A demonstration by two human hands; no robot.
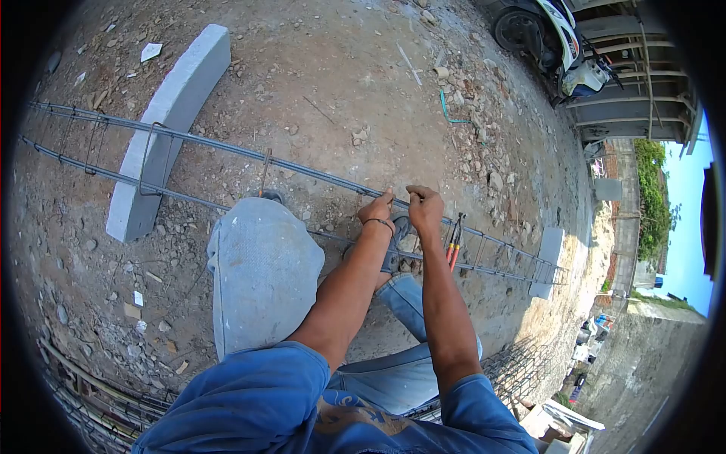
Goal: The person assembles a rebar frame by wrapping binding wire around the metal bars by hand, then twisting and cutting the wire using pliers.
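Observation:
A long rebar cage of steel bars with square stirrups runs across the view in front of me. My left hand, with a dark band at the wrist, is closed at its upper bar, thumb on top. Just to the right, my right hand is curled with the index finger bent toward the left hand. Whatever its fingers pinch is too small to make out. Pincers with red handles hang on the cage beside my right forearm, jaws up.
A concrete beam props the cage at left, and a pale block at right. My bent knee is close below the bars. Rubble covers the ground ahead. A motorbike stands at upper right; more rebar lies lower right.

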